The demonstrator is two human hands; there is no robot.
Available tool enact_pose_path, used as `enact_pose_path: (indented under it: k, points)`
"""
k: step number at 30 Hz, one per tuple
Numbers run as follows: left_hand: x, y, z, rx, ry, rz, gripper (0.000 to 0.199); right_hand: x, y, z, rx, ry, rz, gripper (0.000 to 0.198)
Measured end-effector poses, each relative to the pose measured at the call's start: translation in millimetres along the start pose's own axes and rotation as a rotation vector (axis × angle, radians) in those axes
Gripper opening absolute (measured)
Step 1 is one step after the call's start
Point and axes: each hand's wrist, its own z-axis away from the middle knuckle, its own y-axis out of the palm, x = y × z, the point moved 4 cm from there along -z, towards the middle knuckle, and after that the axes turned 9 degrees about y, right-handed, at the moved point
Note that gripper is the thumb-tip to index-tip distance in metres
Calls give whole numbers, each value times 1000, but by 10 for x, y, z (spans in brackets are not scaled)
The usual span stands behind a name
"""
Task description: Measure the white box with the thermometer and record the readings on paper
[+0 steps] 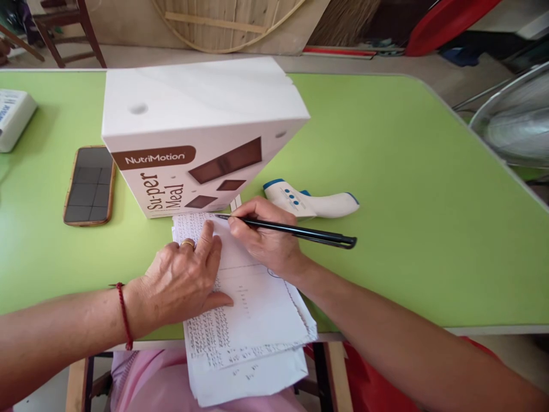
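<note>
My right hand (268, 237) grips a black pen (304, 231), its tip on the upper part of a handwritten sheet of paper (257, 306). The sheet lies on a small stack whose lower end hangs over the table's near edge. My left hand (184, 274) rests flat on the paper with fingers and thumb stretched out, the index fingertip close to the pen tip. Right behind the paper stands a white NutriMotion box (206, 97), which meets the sheet's top edge. A white and blue infrared thermometer (317, 200) lies just beyond my right hand.
On the green table (412, 217), a phone (89, 186) in a brown case lies left of the box. A white device (15, 117) sits at the far left edge. A fan (518, 123) stands off the table's right side, and a wooden chair (68, 28) is behind.
</note>
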Motion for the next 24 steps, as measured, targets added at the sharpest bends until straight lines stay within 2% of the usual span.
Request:
enact_pose_path:
  k: [5,10,24]
  points:
    - [3,-10,11,23,-5,11,84,17,-3,-3,-1,-23,-17,13]
    - [4,3,13,35,0,22,83,7,8,-2,22,11,-4,13]
    - [-2,6,20,-12,-2,5,85,4,11,7,6,9,-13,13]
